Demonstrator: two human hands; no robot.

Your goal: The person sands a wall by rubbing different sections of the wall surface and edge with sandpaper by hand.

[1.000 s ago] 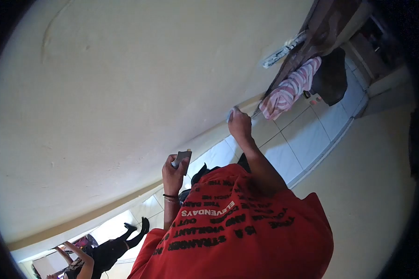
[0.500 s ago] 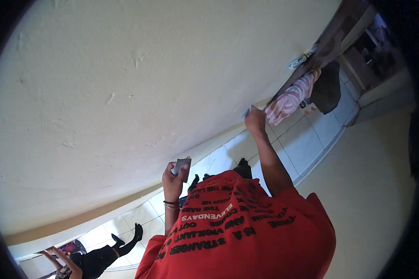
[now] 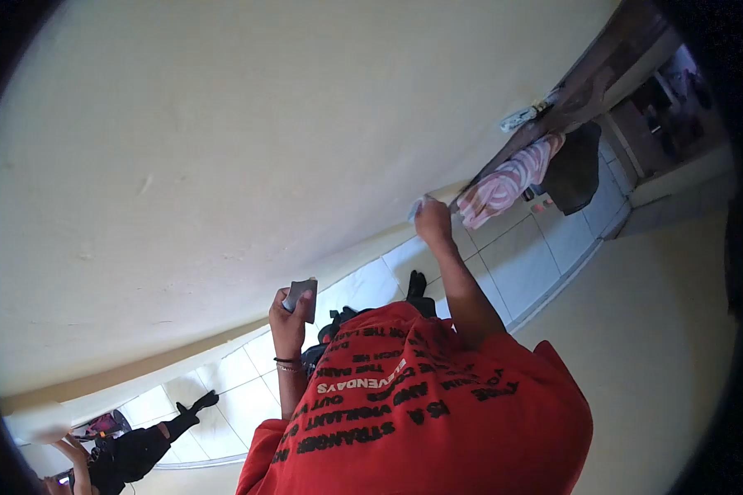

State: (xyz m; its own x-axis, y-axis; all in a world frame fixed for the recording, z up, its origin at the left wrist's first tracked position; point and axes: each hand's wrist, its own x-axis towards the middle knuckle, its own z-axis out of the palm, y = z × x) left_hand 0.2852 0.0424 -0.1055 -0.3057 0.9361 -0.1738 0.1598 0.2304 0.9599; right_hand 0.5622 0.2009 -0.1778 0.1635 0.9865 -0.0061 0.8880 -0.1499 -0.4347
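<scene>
My left hand (image 3: 286, 320), with bands at the wrist, is closed on a flat grey-brown piece (image 3: 302, 300) with a curved edge. What kind of thing it is, I cannot make out. It is held up in front of the pale wall (image 3: 223, 165). Farther right, my right hand (image 3: 433, 221) is closed around a small pale bluish piece (image 3: 416, 208), mostly hidden by the fingers, at the lower part of the wall. Just beyond that hand, a pink and white striped cloth (image 3: 504, 191) hangs over a dark wooden piece of furniture (image 3: 574, 103).
A pale patterned item (image 3: 518, 119) lies on the wood. Beside the striped cloth hangs a dark cloth (image 3: 573, 169). White floor tiles (image 3: 516, 256) run along the wall. At lower left another person in black (image 3: 136, 454) has an arm raised to the wall.
The whole view has shifted a little, and both my hands sit farther left in it. My grips look the same. At lower left, the other person's raised hand has moved.
</scene>
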